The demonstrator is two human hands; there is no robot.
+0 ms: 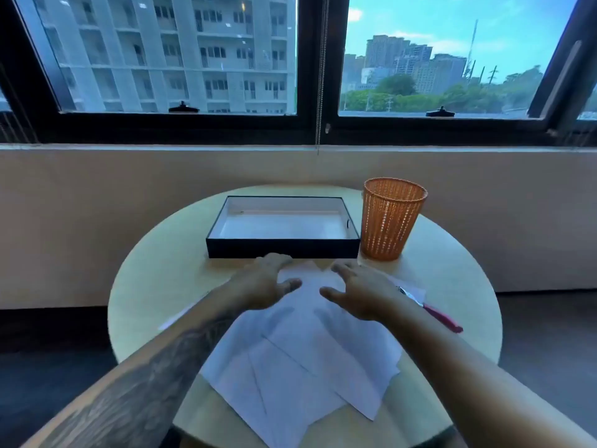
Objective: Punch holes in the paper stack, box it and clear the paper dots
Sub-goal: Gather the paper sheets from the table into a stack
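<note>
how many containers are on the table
2. A black open box sits at the far middle of the round table, and an orange mesh basket stands just right of it. Nothing else like them shows.

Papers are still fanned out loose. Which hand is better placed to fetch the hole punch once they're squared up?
Right. The red-handled hole punch lies just beyond the right hand, by its wrist. The left hand would have to cross over the loose papers.
</note>
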